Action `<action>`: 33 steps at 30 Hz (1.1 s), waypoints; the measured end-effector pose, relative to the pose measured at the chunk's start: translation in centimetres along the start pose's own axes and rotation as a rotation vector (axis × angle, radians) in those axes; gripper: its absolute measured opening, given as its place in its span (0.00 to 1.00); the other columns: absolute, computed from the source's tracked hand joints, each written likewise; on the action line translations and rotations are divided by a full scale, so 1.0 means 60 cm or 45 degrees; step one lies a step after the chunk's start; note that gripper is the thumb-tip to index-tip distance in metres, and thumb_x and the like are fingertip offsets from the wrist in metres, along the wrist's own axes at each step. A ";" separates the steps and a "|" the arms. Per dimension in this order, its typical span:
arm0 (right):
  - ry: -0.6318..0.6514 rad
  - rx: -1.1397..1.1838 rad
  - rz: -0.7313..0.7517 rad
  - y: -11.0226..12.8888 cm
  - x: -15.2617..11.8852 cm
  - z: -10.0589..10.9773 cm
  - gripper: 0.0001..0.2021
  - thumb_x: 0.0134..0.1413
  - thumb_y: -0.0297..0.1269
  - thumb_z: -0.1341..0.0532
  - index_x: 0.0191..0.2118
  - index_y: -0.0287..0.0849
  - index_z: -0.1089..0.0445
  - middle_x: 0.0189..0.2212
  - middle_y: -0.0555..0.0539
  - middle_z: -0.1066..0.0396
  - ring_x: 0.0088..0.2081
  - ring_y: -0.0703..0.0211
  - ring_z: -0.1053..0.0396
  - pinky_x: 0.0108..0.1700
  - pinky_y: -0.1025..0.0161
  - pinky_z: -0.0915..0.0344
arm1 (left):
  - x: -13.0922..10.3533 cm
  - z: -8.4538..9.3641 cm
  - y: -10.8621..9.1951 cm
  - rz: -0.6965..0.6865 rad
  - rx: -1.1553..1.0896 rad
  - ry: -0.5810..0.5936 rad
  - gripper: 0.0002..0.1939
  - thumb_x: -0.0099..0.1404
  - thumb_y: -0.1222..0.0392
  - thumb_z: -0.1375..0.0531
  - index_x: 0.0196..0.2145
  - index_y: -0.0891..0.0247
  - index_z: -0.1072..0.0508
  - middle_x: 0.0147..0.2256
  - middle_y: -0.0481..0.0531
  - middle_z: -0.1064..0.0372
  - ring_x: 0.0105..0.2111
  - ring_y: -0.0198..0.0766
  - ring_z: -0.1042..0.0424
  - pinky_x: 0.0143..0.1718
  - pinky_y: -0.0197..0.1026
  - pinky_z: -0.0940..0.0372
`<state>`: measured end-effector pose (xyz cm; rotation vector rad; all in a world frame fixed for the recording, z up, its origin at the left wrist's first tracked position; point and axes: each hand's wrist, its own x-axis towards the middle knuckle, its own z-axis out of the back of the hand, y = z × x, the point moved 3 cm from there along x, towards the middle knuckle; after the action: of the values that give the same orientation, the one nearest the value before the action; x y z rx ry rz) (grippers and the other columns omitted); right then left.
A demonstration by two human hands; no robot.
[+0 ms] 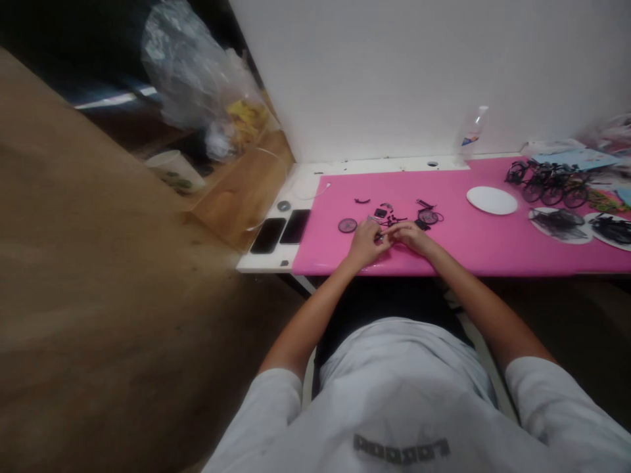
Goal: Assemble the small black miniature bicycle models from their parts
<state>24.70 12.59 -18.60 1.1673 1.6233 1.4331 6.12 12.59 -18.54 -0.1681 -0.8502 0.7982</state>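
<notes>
Close together over pink tabletop [493,246]: left hand [365,245] and right hand [411,237], fingers bent, pinch impossible to tell. Far right: 2 white plates [574,240] holding dark parts [559,223].

Left hand [366,244] and right hand [412,238] close together among small black parts [380,213] on a pink mat [473,246].
A spoked wheel [348,225] lies beside the left hand; 2 dark phones [269,236] rest left of the mat; rightward, a white plate [491,200] sits near clustered black model bicycles [552,187].
</notes>
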 end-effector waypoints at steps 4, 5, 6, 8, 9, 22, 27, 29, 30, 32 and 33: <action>0.016 -0.008 0.004 -0.002 0.002 0.001 0.12 0.41 0.36 0.31 0.35 0.42 0.12 0.31 0.44 0.16 0.33 0.54 0.21 0.41 0.60 0.24 | 0.000 -0.001 0.000 -0.012 -0.021 -0.013 0.15 0.67 0.59 0.34 0.30 0.56 0.39 0.31 0.51 0.34 0.38 0.47 0.34 0.46 0.49 0.38; 0.017 -0.010 0.003 -0.002 0.002 0.002 0.12 0.41 0.36 0.31 0.35 0.42 0.12 0.31 0.44 0.16 0.33 0.54 0.21 0.41 0.60 0.24 | 0.000 -0.001 0.000 -0.008 -0.026 -0.013 0.15 0.67 0.59 0.34 0.30 0.56 0.39 0.31 0.51 0.34 0.38 0.47 0.34 0.45 0.49 0.38; 0.019 -0.012 0.000 -0.003 0.002 0.002 0.12 0.41 0.36 0.31 0.35 0.42 0.12 0.31 0.44 0.16 0.34 0.54 0.21 0.41 0.60 0.24 | 0.000 -0.001 0.000 -0.001 -0.031 -0.012 0.15 0.67 0.60 0.34 0.30 0.56 0.39 0.30 0.51 0.34 0.38 0.47 0.34 0.45 0.49 0.38; 0.021 -0.015 -0.006 -0.004 0.002 0.003 0.12 0.41 0.36 0.30 0.35 0.42 0.12 0.31 0.44 0.17 0.33 0.54 0.21 0.42 0.61 0.25 | 0.000 -0.002 0.000 0.020 -0.040 -0.007 0.16 0.66 0.60 0.33 0.30 0.56 0.39 0.30 0.50 0.35 0.37 0.46 0.35 0.45 0.49 0.39; 0.022 -0.017 -0.010 -0.005 0.002 0.003 0.12 0.41 0.36 0.30 0.35 0.42 0.12 0.31 0.44 0.17 0.34 0.55 0.21 0.42 0.61 0.25 | 0.000 -0.002 0.000 0.029 -0.045 -0.006 0.16 0.66 0.60 0.33 0.30 0.56 0.39 0.30 0.50 0.35 0.37 0.46 0.35 0.45 0.49 0.39; -0.028 0.013 -0.027 -0.010 0.004 0.003 0.11 0.40 0.35 0.28 0.34 0.42 0.13 0.31 0.44 0.16 0.34 0.55 0.20 0.43 0.60 0.24 | 0.002 0.003 -0.006 0.041 -0.105 0.034 0.18 0.66 0.64 0.33 0.29 0.56 0.40 0.30 0.50 0.36 0.37 0.46 0.35 0.49 0.51 0.35; -0.050 0.040 -0.022 -0.013 0.005 0.005 0.10 0.39 0.35 0.27 0.33 0.43 0.13 0.30 0.45 0.16 0.34 0.54 0.19 0.42 0.60 0.23 | 0.004 0.008 -0.011 0.053 -0.098 0.047 0.17 0.68 0.63 0.35 0.29 0.56 0.41 0.30 0.50 0.35 0.38 0.46 0.34 0.52 0.53 0.34; -0.058 0.051 -0.011 -0.012 0.004 0.005 0.11 0.39 0.35 0.27 0.34 0.43 0.13 0.31 0.45 0.16 0.34 0.54 0.19 0.41 0.61 0.24 | 0.005 0.011 -0.013 0.054 -0.107 0.041 0.16 0.70 0.62 0.36 0.30 0.56 0.41 0.31 0.50 0.35 0.38 0.46 0.33 0.52 0.52 0.34; -0.058 0.054 -0.005 -0.011 0.004 0.004 0.12 0.39 0.35 0.27 0.35 0.43 0.13 0.32 0.45 0.16 0.34 0.55 0.19 0.40 0.61 0.24 | 0.006 0.012 -0.014 0.059 -0.109 0.039 0.15 0.71 0.62 0.37 0.31 0.56 0.40 0.32 0.51 0.34 0.39 0.47 0.33 0.51 0.52 0.34; -0.045 0.051 0.002 -0.009 0.004 0.003 0.13 0.39 0.35 0.27 0.37 0.43 0.13 0.33 0.45 0.15 0.34 0.55 0.20 0.40 0.61 0.24 | 0.007 0.017 -0.017 0.078 -0.096 0.039 0.13 0.73 0.61 0.38 0.32 0.56 0.39 0.33 0.52 0.32 0.40 0.47 0.32 0.49 0.51 0.34; -0.039 0.052 0.007 -0.007 0.004 0.002 0.14 0.40 0.35 0.27 0.37 0.43 0.13 0.33 0.44 0.15 0.34 0.55 0.20 0.41 0.60 0.24 | 0.008 0.019 -0.020 0.087 -0.078 0.043 0.12 0.74 0.60 0.38 0.33 0.56 0.38 0.34 0.53 0.31 0.40 0.48 0.31 0.49 0.51 0.34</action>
<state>24.64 12.85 -19.04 1.2114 1.6363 1.3849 6.14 11.90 -16.94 -0.2651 -0.8408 0.8317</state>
